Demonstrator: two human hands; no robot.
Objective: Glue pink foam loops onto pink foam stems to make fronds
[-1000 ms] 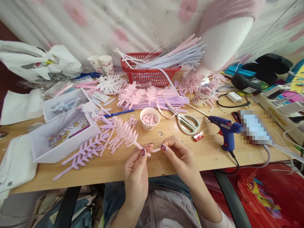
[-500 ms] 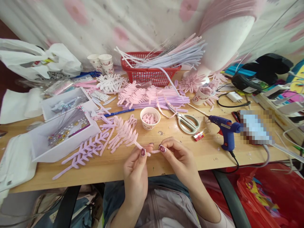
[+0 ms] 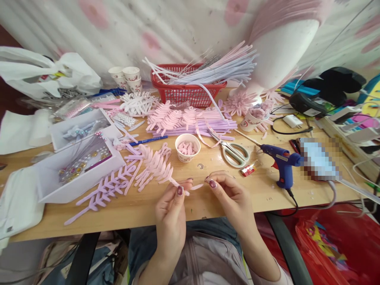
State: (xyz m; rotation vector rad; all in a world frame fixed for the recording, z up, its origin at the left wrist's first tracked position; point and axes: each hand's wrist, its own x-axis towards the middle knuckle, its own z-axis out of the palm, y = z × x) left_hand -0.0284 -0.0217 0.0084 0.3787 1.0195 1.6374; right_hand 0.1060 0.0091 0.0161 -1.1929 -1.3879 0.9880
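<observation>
My left hand (image 3: 172, 208) is closed in a pinch on the stem end of a pink pipe-cleaner leaf sprig (image 3: 157, 168). The sprig's paired leaflets point away to the upper left, over the table. From the left fingertips a short pink strand (image 3: 196, 187) sticks out to the right. Just past its tip is my right hand (image 3: 230, 196), thumb and forefinger pressed together, with a small gap between them and the strand. Whether anything tiny is between those fingertips cannot be seen. A paper cup (image 3: 187, 158) of short pink pieces (image 3: 187, 148) stands beyond the hands.
Scissors (image 3: 234, 154) and a blue glue gun (image 3: 280, 160) lie to the right. Lilac leaf sprigs (image 3: 108, 186) and white boxes (image 3: 44, 186) with beads are at left. Behind stand a red basket (image 3: 190, 95) of pipe cleaners and a white mannequin head (image 3: 282, 51).
My right hand has moved slightly right, and its fingertips have come off the pink strand's end. The left hand keeps its pinch on the sprig, almost in place.
</observation>
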